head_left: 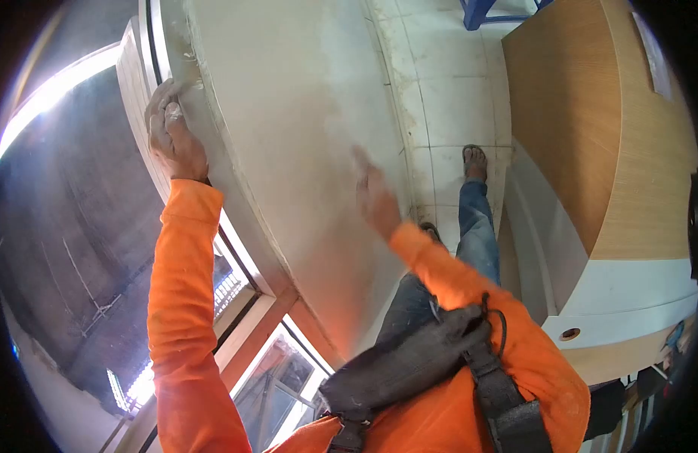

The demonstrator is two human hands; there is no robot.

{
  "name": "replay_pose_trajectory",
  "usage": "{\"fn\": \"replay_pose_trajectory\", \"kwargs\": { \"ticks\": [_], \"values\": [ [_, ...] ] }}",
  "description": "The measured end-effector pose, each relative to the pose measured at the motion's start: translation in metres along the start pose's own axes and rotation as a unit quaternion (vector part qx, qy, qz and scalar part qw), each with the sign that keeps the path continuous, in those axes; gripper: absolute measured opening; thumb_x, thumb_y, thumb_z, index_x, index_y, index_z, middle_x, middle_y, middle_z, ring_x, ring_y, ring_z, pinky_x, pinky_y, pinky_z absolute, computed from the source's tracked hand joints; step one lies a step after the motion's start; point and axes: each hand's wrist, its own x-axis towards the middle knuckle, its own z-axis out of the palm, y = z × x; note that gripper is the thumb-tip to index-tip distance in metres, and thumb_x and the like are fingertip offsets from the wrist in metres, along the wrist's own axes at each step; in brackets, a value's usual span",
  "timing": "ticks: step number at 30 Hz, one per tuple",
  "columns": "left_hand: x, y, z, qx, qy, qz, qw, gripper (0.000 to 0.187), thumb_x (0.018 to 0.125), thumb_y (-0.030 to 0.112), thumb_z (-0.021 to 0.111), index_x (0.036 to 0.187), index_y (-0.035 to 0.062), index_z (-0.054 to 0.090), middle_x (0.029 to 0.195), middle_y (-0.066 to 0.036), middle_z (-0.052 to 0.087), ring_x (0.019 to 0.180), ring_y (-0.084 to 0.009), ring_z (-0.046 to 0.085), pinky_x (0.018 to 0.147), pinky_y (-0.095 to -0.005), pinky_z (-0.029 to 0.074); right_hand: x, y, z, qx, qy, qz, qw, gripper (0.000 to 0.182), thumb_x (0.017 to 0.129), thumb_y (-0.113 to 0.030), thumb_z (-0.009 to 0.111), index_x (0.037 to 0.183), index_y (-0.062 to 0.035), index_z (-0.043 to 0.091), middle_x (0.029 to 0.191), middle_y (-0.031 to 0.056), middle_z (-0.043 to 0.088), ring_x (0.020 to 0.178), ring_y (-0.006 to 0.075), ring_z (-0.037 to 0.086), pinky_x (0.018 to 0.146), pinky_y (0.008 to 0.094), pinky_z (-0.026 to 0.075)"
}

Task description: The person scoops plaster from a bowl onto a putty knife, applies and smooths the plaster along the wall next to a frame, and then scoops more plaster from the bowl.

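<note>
We're looking down along a pale wall (288, 113), and both arms in orange sleeves reach up to it. The left hand (175, 132) is raised high, arm nearly straight, at the wall's left edge where it meets the window frame (243, 264). Its fingers curl around something small and whitish (174, 112), pressed against that edge; we can't tell what the thing is, but the hand is closed on it. The right hand (375, 198) sits lower, toward the middle of the wall, blurred, palm laid flat against the surface and fingers spread, gripping nothing. The elbow bends out to the right.

Across the chest hangs a dark bag (402, 362) on a black strap (508, 400); its top is closed over, so we can't see what is in it. Below us are jeans (474, 234) and a sandalled foot (474, 162) on the tiled floor (455, 90). At the right stands a wooden cabinet (591, 136) with a white side panel.
</note>
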Motion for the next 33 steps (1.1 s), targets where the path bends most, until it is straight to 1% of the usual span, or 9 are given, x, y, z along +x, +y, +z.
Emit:
{"fn": "replay_pose_trajectory", "kwargs": {
  "ticks": [5, 8, 16, 22, 24, 26, 28, 31, 33],
  "values": [
    [0.003, -0.012, 0.0, 0.008, -0.011, 0.026, 1.0, 0.032, 0.096, 0.019, 0.045, 0.107, 0.003, 0.07, 0.12, -0.009, 0.064, 0.118, -0.0232, 0.057, 0.103, -0.0357, 0.043, 0.194, 0.106, 0.029, -0.024, 0.084, 0.059, 0.994, 0.048, 0.096, -0.015, 0.036, 0.142, -0.0034, 0.046, 0.134, 0.0232, 0.056, 0.122, 0.0419, 0.053, 0.105, 0.0449, 0.042],
    [0.003, -0.004, 0.0, -0.001, -0.007, 0.024, 1.0, 0.031, 0.096, 0.02, 0.045, 0.107, 0.0042, 0.07, 0.12, -0.008, 0.064, 0.117, -0.0221, 0.057, 0.103, -0.0347, 0.043, 0.227, 0.095, 0.02, 0.019, -0.02, 0.158, 0.987, 0.052, 0.092, -0.014, 0.049, 0.143, -0.0033, 0.046, 0.136, 0.0239, 0.055, 0.122, 0.0392, 0.055, 0.105, 0.0443, 0.044],
    [0.005, -0.011, 0.0, 0.012, -0.013, 0.026, 0.999, 0.032, 0.095, 0.012, 0.043, 0.112, 0.001, 0.068, 0.123, -0.015, 0.063, 0.118, -0.0283, 0.058, 0.104, -0.0382, 0.044, 0.065, 0.0, 0.038, -0.054, -0.122, -0.121, 0.984, 0.064, 0.085, -0.013, 0.057, 0.147, -0.0098, 0.043, 0.14, 0.0163, 0.054, 0.123, 0.0376, 0.052, 0.104, 0.0453, 0.043],
    [0.004, -0.009, -0.001, 0.021, -0.019, 0.035, 0.999, 0.032, 0.094, 0.011, 0.043, 0.112, 0.0003, 0.067, 0.123, -0.015, 0.063, 0.119, -0.0289, 0.057, 0.104, -0.038, 0.042, -0.021, -0.098, -0.055, -0.029, -0.105, -0.241, 0.964, 0.057, 0.083, -0.007, 0.058, 0.139, -0.0059, 0.049, 0.137, 0.0168, 0.055, 0.11, 0.0383, 0.06, 0.09, 0.0436, 0.052],
    [0.008, -0.007, 0.0, 0.024, -0.012, 0.055, 0.998, 0.032, 0.094, 0.01, 0.043, 0.112, 0.0, 0.067, 0.122, -0.015, 0.063, 0.119, -0.0291, 0.057, 0.104, -0.0377, 0.042, 0.005, -0.069, -0.066, -0.155, -0.076, -0.192, 0.966, 0.042, 0.088, -0.011, 0.056, 0.13, -0.0046, 0.056, 0.132, 0.018, 0.058, 0.107, 0.0382, 0.061, 0.08, 0.044, 0.054],
    [0.003, 0.006, -0.003, 0.013, -0.017, -0.002, 1.0, 0.032, 0.094, 0.01, 0.043, 0.112, -0.0003, 0.067, 0.123, -0.016, 0.063, 0.119, -0.029, 0.057, 0.104, -0.0368, 0.042, 0.058, -0.009, -0.044, -0.031, -0.069, 0.14, 0.987, 0.033, 0.099, -0.024, 0.049, 0.118, -0.0009, 0.063, 0.113, 0.0234, 0.066, 0.102, 0.0387, 0.062, 0.07, 0.0452, 0.052],
    [-0.001, -0.005, -0.005, 0.021, -0.023, -0.002, 1.0, 0.033, 0.095, 0.018, 0.045, 0.114, 0.0033, 0.067, 0.125, -0.012, 0.062, 0.12, -0.0257, 0.056, 0.106, -0.0354, 0.041, 0.117, 0.029, -0.024, 0.015, -0.01, 0.138, 0.99, 0.057, 0.103, -0.046, 0.035, 0.129, -0.0006, 0.059, 0.118, 0.028, 0.063, 0.108, 0.0441, 0.06, 0.091, 0.0432, 0.048],
    [0.006, -0.013, -0.004, 0.018, -0.018, 0.014, 1.0, 0.033, 0.095, 0.024, 0.049, 0.115, 0.0072, 0.068, 0.128, -0.007, 0.062, 0.122, -0.0218, 0.055, 0.107, -0.0337, 0.041, 0.184, 0.052, 0.004, -0.018, -0.019, 0.154, 0.988, 0.049, 0.101, -0.036, 0.04, 0.132, -0.0021, 0.056, 0.122, 0.0261, 0.062, 0.111, 0.0446, 0.058, 0.093, 0.0492, 0.047],
    [0.004, -0.017, -0.003, 0.005, -0.019, 0.019, 1.0, 0.031, 0.095, 0.023, 0.051, 0.115, 0.0075, 0.068, 0.127, -0.007, 0.062, 0.122, -0.0212, 0.056, 0.106, -0.0334, 0.042, 0.204, 0.067, 0.026, -0.035, 0.032, 0.026, 0.999, 0.046, 0.098, -0.027, 0.045, 0.135, -0.0023, 0.054, 0.127, 0.024, 0.06, 0.113, 0.0433, 0.058, 0.097, 0.0467, 0.046]
  ]
}}
